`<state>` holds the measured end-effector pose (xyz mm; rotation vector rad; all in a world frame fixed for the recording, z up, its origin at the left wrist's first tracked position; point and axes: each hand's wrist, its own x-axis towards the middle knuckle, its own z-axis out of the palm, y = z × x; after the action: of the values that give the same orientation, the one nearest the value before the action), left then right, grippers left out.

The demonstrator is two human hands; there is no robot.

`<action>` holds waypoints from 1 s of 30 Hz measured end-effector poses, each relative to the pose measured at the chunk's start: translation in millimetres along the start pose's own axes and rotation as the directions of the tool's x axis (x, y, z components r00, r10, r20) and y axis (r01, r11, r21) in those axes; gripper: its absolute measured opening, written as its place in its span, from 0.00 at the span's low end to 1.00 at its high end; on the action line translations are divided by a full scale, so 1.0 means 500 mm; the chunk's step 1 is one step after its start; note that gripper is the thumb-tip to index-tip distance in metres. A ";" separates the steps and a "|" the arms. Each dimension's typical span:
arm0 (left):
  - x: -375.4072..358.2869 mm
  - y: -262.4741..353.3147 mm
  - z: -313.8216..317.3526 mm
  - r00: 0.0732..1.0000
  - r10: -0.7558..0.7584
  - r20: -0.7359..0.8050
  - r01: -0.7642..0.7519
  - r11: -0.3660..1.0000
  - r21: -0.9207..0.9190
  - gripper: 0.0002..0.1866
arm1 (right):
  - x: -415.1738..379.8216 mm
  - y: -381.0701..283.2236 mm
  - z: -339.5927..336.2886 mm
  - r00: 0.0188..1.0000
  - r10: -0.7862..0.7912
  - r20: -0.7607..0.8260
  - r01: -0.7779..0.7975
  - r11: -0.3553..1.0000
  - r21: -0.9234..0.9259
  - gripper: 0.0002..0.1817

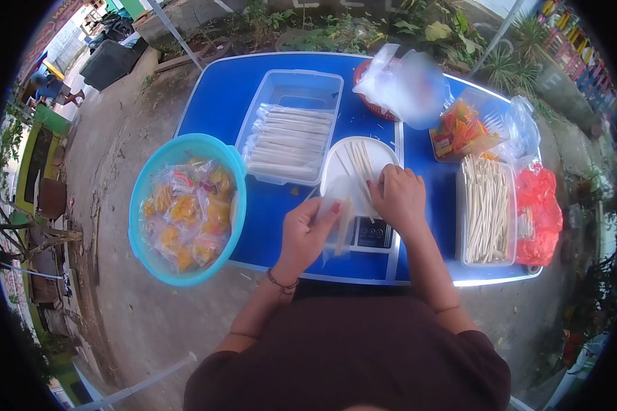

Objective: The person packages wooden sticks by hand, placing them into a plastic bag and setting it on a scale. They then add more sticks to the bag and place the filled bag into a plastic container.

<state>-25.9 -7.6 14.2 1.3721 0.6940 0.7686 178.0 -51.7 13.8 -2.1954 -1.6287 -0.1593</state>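
My left hand [307, 231] pinches a small clear plastic bag [337, 241] with a few pale sticks inside it. Just to the right, my right hand [400, 197] has its fingers closed on the lower part of some thin pale sticks [357, 163]. These sticks lie across the white round plate of a kitchen scale [333, 175]. The scale's dark button panel [373, 233] shows partly between my hands. Behind the scale, a clear plastic tub [266, 85] holds several filled bags of sticks [289, 140] laid in a row.
A turquoise basin [138, 238] of bagged yellow-orange food stands left. On the right are a box of loose sticks [485, 216], a red plastic bag [536, 212] and a container of orange packets [462, 130]. Clear bags [410, 85] fill a red basket [367, 103] on the blue table [216, 96].
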 end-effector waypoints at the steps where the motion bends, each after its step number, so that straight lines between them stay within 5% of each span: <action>1: 0.000 -0.001 0.002 1.000 -0.017 -0.014 0.017 1.000 0.014 0.10 | 0.001 -0.002 0.002 1.000 0.007 0.012 -0.007 1.000 -0.005 0.11; 4: 0.003 0.002 0.014 0.998 -0.062 -0.004 0.061 0.992 -0.110 0.11 | 0.003 -0.004 0.009 0.999 0.026 0.030 -0.026 1.000 -0.003 0.11; 9: 0.007 -0.013 0.007 0.996 -0.003 0.090 0.008 0.998 -0.065 0.15 | 0.002 0.001 0.006 1.000 0.028 0.007 -0.029 0.993 0.116 0.08; 16: 0.022 -0.018 0.039 0.978 -0.083 0.192 0.159 0.890 -0.427 0.17 | -0.011 -0.037 -0.063 0.990 0.056 0.132 -0.124 0.798 0.590 0.07; 24: 0.009 0.001 0.057 0.971 -0.072 0.227 0.106 0.984 -0.142 0.17 | -0.034 -0.034 -0.063 0.997 -0.033 0.068 -0.010 0.829 0.559 0.04; 30: 0.000 0.001 0.057 0.988 -0.022 0.151 0.033 0.997 -0.074 0.14 | -0.029 -0.022 -0.093 0.950 -0.100 0.296 -0.085 0.828 0.554 0.06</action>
<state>-2.7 -24.3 17.0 1.3335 0.5586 0.6559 169.5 -79.8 54.1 -1.8044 -1.5749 0.6297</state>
